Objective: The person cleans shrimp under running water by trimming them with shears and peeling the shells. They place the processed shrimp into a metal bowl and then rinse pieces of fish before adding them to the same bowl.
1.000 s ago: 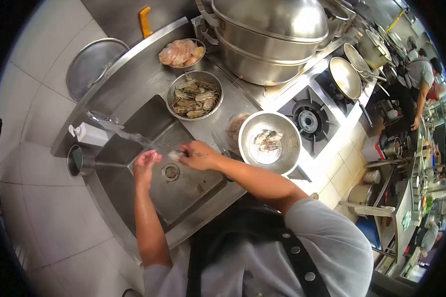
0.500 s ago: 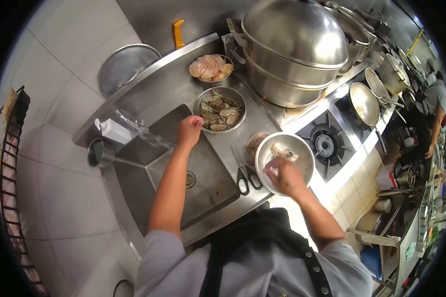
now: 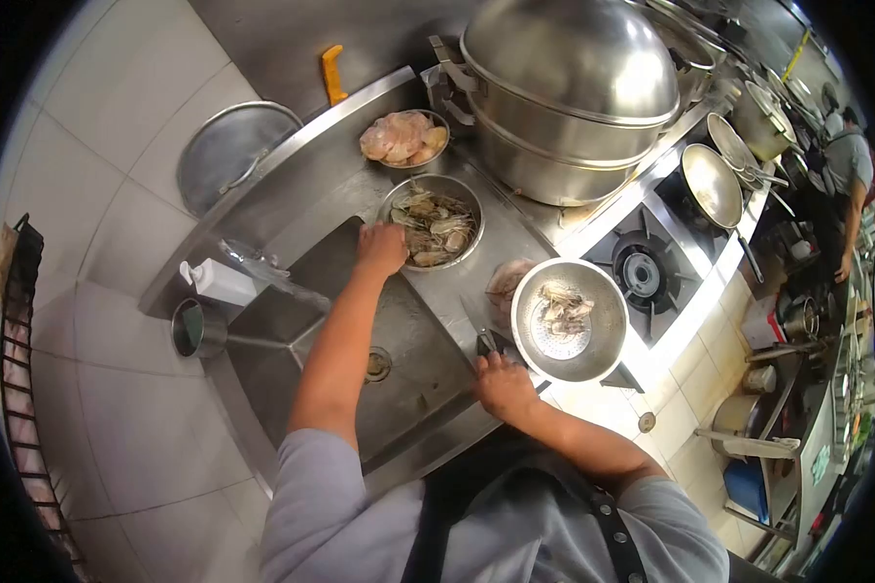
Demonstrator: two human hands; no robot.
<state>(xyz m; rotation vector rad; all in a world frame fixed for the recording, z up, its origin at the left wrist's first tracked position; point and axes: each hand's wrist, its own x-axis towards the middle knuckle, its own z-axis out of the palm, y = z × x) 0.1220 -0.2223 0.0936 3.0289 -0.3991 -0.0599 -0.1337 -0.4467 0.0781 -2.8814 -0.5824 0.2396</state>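
Note:
My left hand (image 3: 382,249) is at the left rim of a steel bowl of raw shrimp (image 3: 437,222), its fingers curled; what they hold, if anything, is hidden. At the counter's front edge, my right hand (image 3: 506,387) closes over the black handles of the scissors (image 3: 484,335), whose blades point away from me. Just right of it stands a perforated steel colander (image 3: 603,352) with a few shrimp (image 3: 566,309) at its bottom. A pinkish bag-like item (image 3: 506,284) lies partly under the colander's left side.
The sink basin (image 3: 408,389) lies below my left forearm. Behind the shrimp bowl is a bowl of pale pink and yellowish pieces (image 3: 399,138). A large steamer pot (image 3: 569,117) stands at the back, a gas burner (image 3: 642,274) to the right. Another person (image 3: 851,165) stands far right.
My right hand has left the colander and moved left and down onto the scissors. My left hand has shifted slightly lower against the shrimp bowl's rim.

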